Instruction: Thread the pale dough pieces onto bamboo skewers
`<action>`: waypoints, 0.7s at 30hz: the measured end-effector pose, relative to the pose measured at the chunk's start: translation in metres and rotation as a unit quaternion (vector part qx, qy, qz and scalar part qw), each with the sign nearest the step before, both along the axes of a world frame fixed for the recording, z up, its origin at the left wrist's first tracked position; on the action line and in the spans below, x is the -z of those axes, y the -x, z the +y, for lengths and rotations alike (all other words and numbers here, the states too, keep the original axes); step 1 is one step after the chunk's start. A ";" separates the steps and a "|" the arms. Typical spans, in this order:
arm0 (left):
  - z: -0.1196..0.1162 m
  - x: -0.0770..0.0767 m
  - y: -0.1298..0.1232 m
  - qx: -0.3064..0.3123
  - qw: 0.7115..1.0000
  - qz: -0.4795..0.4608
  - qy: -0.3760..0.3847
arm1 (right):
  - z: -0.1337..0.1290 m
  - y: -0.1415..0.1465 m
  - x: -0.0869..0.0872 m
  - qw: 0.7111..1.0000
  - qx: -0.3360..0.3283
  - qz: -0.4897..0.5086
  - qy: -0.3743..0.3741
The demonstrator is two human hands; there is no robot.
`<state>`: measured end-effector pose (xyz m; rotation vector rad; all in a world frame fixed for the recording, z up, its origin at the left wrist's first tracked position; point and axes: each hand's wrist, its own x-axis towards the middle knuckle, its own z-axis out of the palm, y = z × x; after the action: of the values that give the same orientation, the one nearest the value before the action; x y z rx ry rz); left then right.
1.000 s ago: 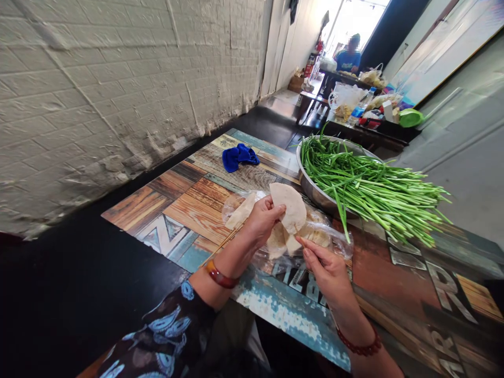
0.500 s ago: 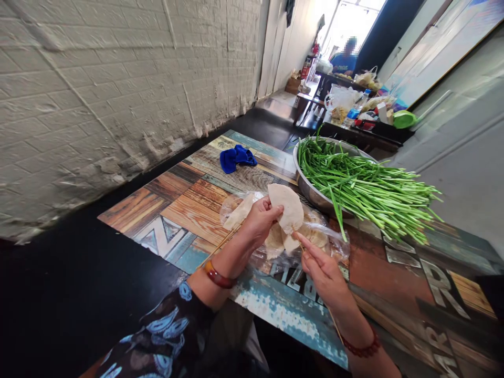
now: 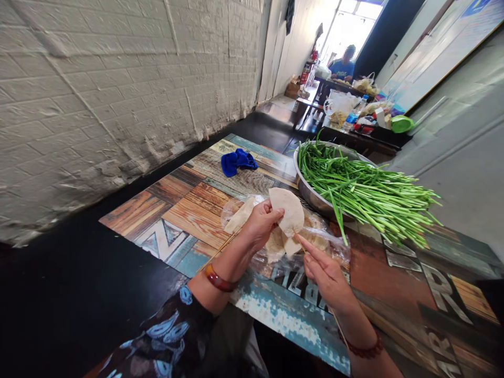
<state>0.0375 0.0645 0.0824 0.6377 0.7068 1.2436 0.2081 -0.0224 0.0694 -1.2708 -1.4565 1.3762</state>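
Patterned tabletop beneath; left grip pinches pale sheet; right grip clasps thin stick.

Tabletop: large pale letter, N or Z, at left; R at right. Blue shirt: lettering illegible.

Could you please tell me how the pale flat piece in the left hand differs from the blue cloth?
The pale flat piece is off-white; the blue cloth is deep blue. The piece is spread out with a rounded edge, while the cloth is crumpled. The left hand holds the piece up, whereas the cloth lies on the table.
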 end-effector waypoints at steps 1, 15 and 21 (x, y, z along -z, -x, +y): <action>0.000 0.000 0.000 0.003 1.000 -0.001 0.003 | 0.000 -0.001 0.001 1.000 -0.002 0.001 -0.002; -0.002 -0.001 -0.002 0.039 0.999 -0.010 0.010 | 0.004 -0.002 0.011 0.998 0.022 0.037 -0.048; -0.004 0.000 -0.006 0.034 0.999 0.011 -0.011 | 0.004 0.005 0.012 0.996 0.062 0.012 -0.065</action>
<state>0.0434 0.0608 0.0826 0.6896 0.6851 1.1856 0.2033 -0.0181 0.0576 -1.2348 -1.4027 1.1919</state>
